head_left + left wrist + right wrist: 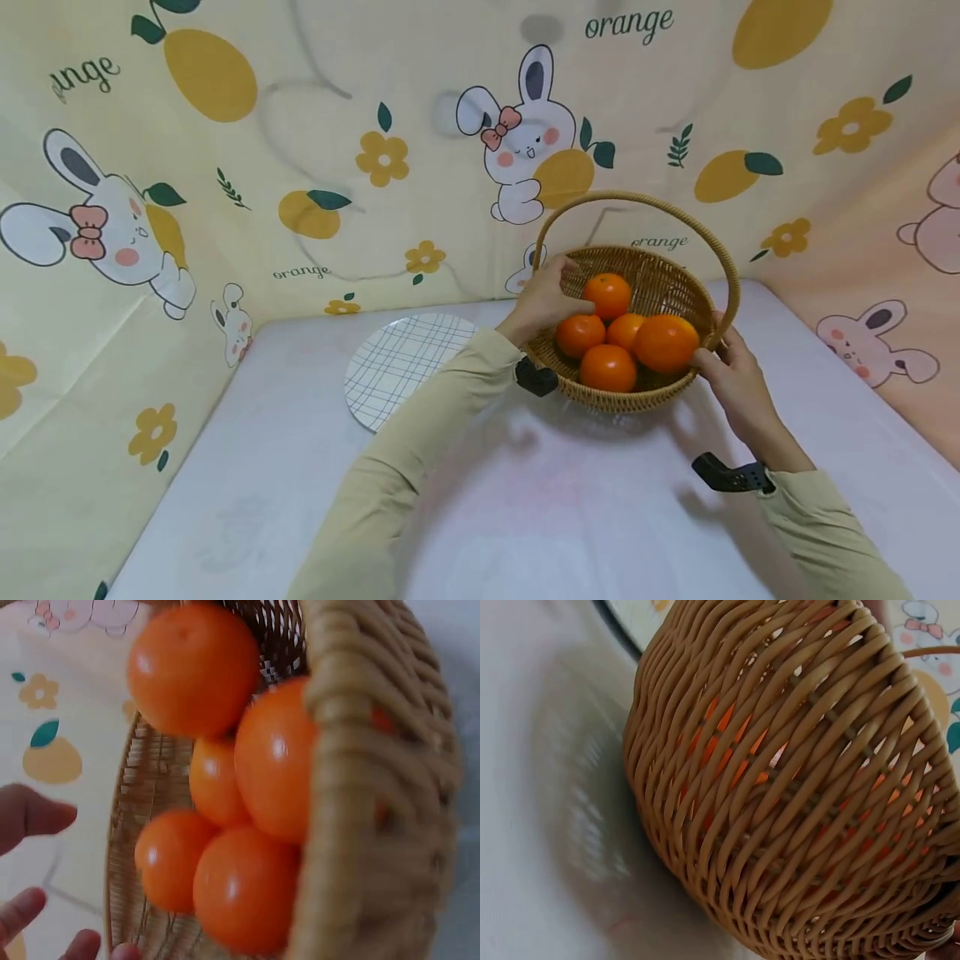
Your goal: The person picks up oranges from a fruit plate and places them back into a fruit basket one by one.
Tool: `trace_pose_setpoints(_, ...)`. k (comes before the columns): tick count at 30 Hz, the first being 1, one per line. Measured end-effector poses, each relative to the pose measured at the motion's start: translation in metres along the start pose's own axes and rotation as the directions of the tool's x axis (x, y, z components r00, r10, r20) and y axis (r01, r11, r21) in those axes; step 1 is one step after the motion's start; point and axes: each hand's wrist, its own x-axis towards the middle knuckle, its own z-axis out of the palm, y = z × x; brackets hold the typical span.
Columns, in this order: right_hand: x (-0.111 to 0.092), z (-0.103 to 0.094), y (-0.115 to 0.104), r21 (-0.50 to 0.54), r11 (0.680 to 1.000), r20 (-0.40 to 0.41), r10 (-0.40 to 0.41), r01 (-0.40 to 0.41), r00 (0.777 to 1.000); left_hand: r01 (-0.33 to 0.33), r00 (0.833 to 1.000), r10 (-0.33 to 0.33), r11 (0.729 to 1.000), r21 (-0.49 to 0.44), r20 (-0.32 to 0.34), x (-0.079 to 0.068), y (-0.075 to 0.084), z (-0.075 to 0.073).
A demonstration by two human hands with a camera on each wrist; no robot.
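Note:
A woven wicker basket (622,402) with a tall arched handle (731,267) holds several oranges (607,368) and leans toward me over the table. My right hand (738,383) grips its right rim near the foot of the handle. Over the left rim is my left hand (545,296), thumb stretched toward the oranges at the back. In the left wrist view, the fingertips (49,816) are spread apart with nothing between them, beside the rim. The right wrist view is mostly filled by the basket's woven side (780,787), with oranges showing through the gaps.
To the left of the basket lies a round white plate (397,358) with a dark grid pattern, partly behind my left sleeve. The pale table (525,517) meets a printed cloth backdrop (420,83) at the back and sides.

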Motion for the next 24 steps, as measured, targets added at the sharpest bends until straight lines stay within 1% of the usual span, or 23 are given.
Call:
trace_pose_setpoints(4, -0.003, 0.002, -0.003, 0.012, 1.0, -0.014, -0.014, 0.015, 1.0, -0.001, 0.995, 0.0, 1.0, 0.011, 0.105, -0.003, 0.01, 0.01)
trace_pose_setpoints(5, -0.003, 0.003, -0.004, 0.018, 1.0, -0.019, -0.017, 0.017, 1.0, -0.003, 0.993, 0.001, 1.0, 0.02, 0.115, -0.004, 0.012, 0.012)
trace_pose_setpoints(6, -0.004, 0.004, -0.005, 0.025, 1.0, -0.024, -0.018, 0.019, 1.0, -0.013, 0.992, 0.009, 1.0, 0.028, 0.122, -0.004, 0.014, 0.014)
trace_pose_setpoints(11, -0.003, 0.005, -0.007, 0.028, 1.0, -0.038, -0.013, 0.014, 0.999, -0.034, 0.988, 0.033, 0.999, 0.003, 0.151, -0.004, 0.02, 0.024)
trace_pose_setpoints(13, -0.003, 0.005, -0.007, 0.029, 1.0, -0.042, -0.009, 0.01, 0.999, -0.022, 0.985, 0.025, 1.0, -0.023, 0.172, -0.005, 0.022, 0.029)
trace_pose_setpoints(18, -0.002, 0.006, -0.006, 0.028, 1.0, -0.031, 0.005, -0.004, 1.0, -0.005, 0.978, 0.015, 0.999, -0.05, 0.206, -0.008, 0.023, 0.043)
trace_pose_setpoints(21, -0.002, 0.006, -0.006, 0.028, 1.0, -0.028, 0.012, -0.012, 1.0, -0.011, 0.976, 0.024, 0.998, -0.061, 0.215, -0.009, 0.022, 0.052)
trace_pose_setpoints(24, -0.003, 0.006, -0.007, 0.037, 0.999, -0.024, 0.015, -0.014, 1.0, 0.006, 0.976, 0.01, 0.997, -0.073, 0.216, -0.011, 0.02, 0.059)
